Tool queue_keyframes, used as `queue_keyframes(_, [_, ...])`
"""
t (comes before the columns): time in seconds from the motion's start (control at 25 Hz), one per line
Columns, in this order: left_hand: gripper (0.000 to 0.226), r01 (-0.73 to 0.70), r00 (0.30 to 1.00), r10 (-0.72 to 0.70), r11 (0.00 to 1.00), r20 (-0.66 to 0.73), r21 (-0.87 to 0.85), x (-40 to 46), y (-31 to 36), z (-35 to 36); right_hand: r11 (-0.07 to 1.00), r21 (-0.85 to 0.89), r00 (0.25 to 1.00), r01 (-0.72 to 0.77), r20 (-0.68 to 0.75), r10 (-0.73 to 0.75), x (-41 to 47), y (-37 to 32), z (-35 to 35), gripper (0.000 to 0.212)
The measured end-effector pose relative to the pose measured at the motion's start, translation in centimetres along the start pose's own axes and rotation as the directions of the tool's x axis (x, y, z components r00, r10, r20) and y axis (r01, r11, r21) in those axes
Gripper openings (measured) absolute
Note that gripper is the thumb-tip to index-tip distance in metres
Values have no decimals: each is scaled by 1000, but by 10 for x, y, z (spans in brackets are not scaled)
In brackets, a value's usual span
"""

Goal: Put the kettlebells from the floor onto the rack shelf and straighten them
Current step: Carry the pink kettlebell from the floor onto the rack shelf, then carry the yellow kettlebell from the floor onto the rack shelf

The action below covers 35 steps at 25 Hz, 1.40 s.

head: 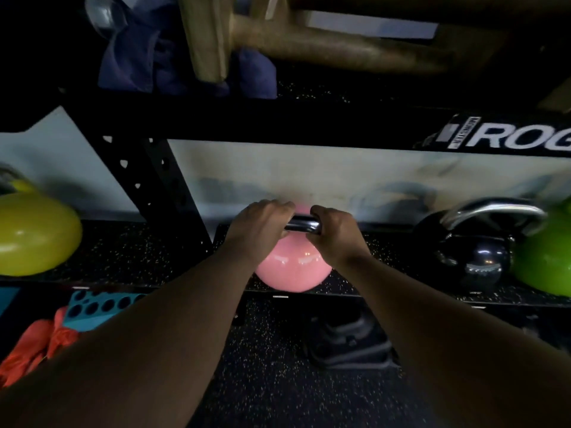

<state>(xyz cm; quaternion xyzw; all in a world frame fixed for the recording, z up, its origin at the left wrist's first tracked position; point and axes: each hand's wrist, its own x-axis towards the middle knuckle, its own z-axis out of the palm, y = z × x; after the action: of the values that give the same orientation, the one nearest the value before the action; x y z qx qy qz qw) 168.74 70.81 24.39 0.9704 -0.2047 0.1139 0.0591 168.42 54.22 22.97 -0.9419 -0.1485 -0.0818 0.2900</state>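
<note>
A pink kettlebell [293, 268] with a shiny steel handle sits at the front edge of the low rack shelf [386, 293]. My left hand [259, 230] and my right hand [335, 233] both grip its handle from either side. A black kettlebell [475, 251] with a steel handle stands on the same shelf to the right, and a green kettlebell [547, 264] is beside it at the frame's edge. A yellow-green kettlebell [34, 233] rests on the shelf section to the left of the black upright post [160, 193].
The upper shelf beam [278, 125] hangs overhead, with a blue cloth [148, 57] and wooden items on it. On the floor lie an orange cloth [40, 341], a teal perforated block [102, 304] and a dark object [349, 341] under the shelf.
</note>
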Motion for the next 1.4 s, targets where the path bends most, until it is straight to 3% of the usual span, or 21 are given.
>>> queue_keyframes(0.28, [19,107,991,-88,970,96,-219,45,-24,10,993,18,993,-116,-27,117,43,12,7,8])
queue_keyframes(0.68, [28,169,982,-147,965,120,-200,81,-22,26,970,-25,969,-242,38,243,69,30,5,12])
queue_keyframes(0.8, [39,149,982,-122,968,143,-202,77,-22,24,969,-28,962,-247,116,249,69,24,-4,28])
queue_keyframes(0.96, [90,217,970,-185,951,158,-222,27,-33,22,985,-175,992,-8,125,30,58,-6,-6,61])
queue_keyframes(1.04, [96,291,955,-264,924,136,-249,-13,-48,19,969,-186,984,160,104,-142,51,-33,-1,63])
queue_keyframes(1.24, [71,511,859,-498,847,115,-149,-126,-73,2,931,-112,913,348,267,-309,12,-98,35,55])
queue_keyframes(1.4, [55,697,717,-681,701,147,-152,-260,-78,-14,870,-10,781,493,444,-438,-48,-166,89,45])
